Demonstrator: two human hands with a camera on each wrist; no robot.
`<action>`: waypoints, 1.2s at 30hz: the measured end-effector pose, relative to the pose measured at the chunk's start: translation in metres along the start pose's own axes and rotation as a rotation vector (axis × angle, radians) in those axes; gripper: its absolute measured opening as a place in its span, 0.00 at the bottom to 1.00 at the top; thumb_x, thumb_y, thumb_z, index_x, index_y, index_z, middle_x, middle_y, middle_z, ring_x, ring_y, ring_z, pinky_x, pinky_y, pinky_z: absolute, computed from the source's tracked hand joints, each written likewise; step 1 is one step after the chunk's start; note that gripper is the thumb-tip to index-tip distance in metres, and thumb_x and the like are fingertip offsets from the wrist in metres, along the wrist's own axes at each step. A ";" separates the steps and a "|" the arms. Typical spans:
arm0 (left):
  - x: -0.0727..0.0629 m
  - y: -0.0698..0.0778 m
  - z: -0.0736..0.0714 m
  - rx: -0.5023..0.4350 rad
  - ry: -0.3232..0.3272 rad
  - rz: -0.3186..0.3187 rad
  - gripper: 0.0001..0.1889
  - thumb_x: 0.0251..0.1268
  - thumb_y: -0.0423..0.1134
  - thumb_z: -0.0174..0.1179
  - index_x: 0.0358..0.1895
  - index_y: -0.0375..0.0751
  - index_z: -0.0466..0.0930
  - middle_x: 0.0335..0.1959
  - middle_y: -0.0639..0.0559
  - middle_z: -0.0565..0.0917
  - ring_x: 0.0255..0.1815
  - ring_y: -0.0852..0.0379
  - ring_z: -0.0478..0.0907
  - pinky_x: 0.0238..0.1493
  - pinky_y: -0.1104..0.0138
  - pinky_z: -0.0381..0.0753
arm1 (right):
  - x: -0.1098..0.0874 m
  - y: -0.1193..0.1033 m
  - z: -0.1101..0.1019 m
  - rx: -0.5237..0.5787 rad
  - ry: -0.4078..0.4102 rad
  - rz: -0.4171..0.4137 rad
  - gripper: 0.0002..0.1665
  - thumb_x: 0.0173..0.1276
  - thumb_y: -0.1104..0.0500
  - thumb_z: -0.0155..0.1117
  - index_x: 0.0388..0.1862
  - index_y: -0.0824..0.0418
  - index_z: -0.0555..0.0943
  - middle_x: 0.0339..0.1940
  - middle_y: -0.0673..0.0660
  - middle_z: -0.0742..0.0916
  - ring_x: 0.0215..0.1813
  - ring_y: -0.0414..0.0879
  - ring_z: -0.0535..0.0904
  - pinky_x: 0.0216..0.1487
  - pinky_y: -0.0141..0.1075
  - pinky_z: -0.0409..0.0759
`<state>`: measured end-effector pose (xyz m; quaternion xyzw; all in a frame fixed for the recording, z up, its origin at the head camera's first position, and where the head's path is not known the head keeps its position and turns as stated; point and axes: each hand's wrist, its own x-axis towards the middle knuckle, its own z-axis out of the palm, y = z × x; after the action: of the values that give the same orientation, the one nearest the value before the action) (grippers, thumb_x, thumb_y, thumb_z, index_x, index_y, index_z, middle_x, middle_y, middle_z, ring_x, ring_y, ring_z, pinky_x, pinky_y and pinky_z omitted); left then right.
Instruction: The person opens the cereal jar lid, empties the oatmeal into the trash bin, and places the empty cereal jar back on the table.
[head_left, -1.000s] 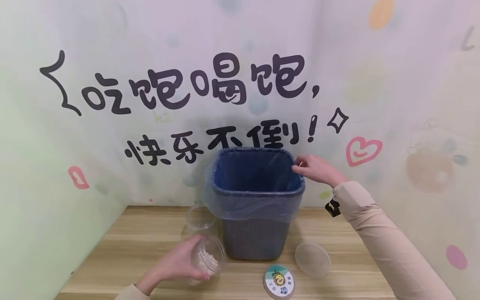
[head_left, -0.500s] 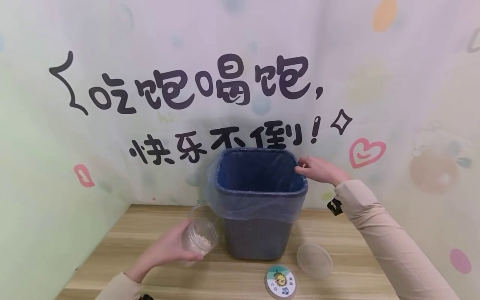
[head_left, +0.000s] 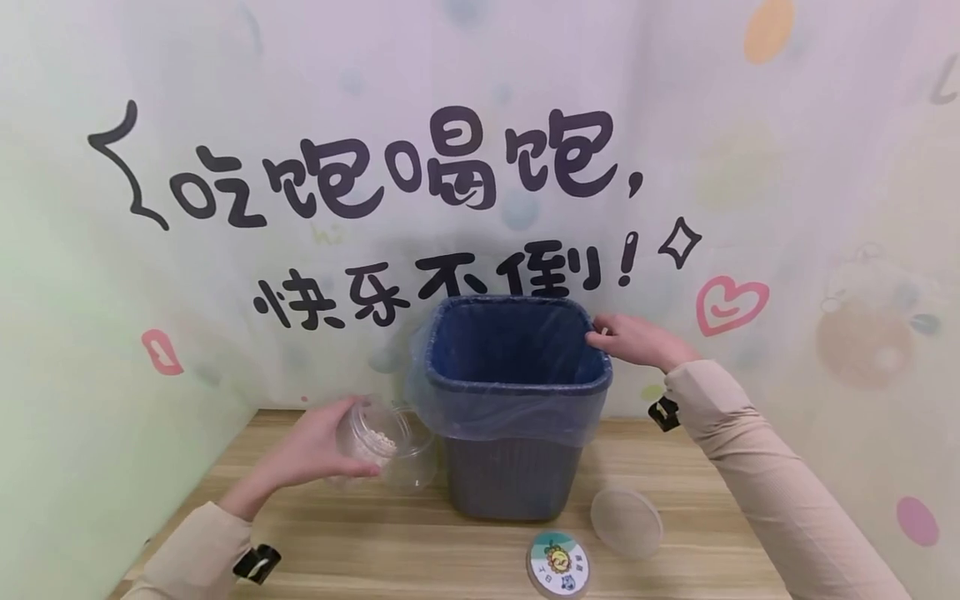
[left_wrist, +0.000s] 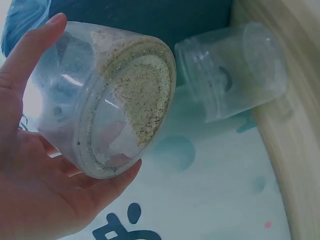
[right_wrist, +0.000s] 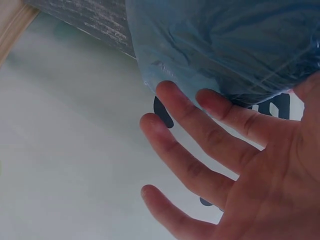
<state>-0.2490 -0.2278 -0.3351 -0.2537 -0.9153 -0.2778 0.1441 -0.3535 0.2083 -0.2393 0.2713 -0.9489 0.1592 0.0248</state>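
Observation:
My left hand [head_left: 315,446] grips a clear plastic jar [head_left: 375,437] holding some pale grains, tilted with its mouth toward the right. In the left wrist view, the grains lie against one side of the jar's base [left_wrist: 142,100]. Behind it, a second clear jar [head_left: 416,471] stands on the table, partly covered by the held one. My right hand [head_left: 641,340] holds the right rim of a dark blue trash can [head_left: 517,479], thumb over the edge. Its other fingers [right_wrist: 215,140] are spread outside, by the blue plastic bag [right_wrist: 225,45] lining the can.
On the wooden table [head_left: 322,542], a translucent lid [head_left: 626,523] lies right of the can's base. A round lid with a cartoon flower label [head_left: 558,565] lies in front. A printed wall hanging [head_left: 480,83] rises directly behind the can.
My left hand has moved left and farther back with the jar, away from the can. My right hand stays at the rim. The can and the lids have not moved.

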 end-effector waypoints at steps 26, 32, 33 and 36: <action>0.047 0.018 -0.073 0.096 0.018 -0.061 0.46 0.41 0.51 0.77 0.61 0.28 0.67 0.45 0.34 0.79 0.40 0.44 0.77 0.36 0.56 0.79 | 0.000 -0.004 0.000 0.029 0.018 -0.014 0.15 0.72 0.57 0.49 0.40 0.70 0.75 0.31 0.59 0.82 0.34 0.51 0.76 0.39 0.46 0.74; 0.067 0.030 -0.079 0.121 0.022 -0.045 0.44 0.40 0.51 0.77 0.59 0.28 0.69 0.46 0.35 0.80 0.43 0.41 0.77 0.40 0.51 0.79 | 0.000 -0.004 0.001 0.033 0.021 -0.018 0.15 0.72 0.57 0.50 0.40 0.70 0.75 0.31 0.59 0.81 0.34 0.51 0.76 0.39 0.46 0.74; 0.071 0.032 -0.080 0.121 0.020 -0.044 0.44 0.40 0.50 0.77 0.59 0.29 0.69 0.46 0.35 0.80 0.43 0.41 0.77 0.40 0.51 0.79 | 0.000 -0.004 0.001 0.031 0.023 -0.020 0.15 0.72 0.57 0.50 0.39 0.70 0.75 0.31 0.59 0.81 0.34 0.51 0.76 0.39 0.46 0.74; 0.083 0.037 -0.080 0.117 0.002 -0.039 0.42 0.40 0.49 0.77 0.59 0.31 0.69 0.46 0.37 0.80 0.43 0.43 0.77 0.39 0.53 0.79 | -0.001 -0.005 0.001 0.034 0.025 -0.018 0.15 0.72 0.57 0.50 0.40 0.70 0.75 0.31 0.59 0.82 0.34 0.52 0.77 0.39 0.46 0.74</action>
<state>-0.2880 -0.2159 -0.2216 -0.2266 -0.9346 -0.2268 0.1542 -0.3501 0.2043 -0.2383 0.2782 -0.9432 0.1786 0.0334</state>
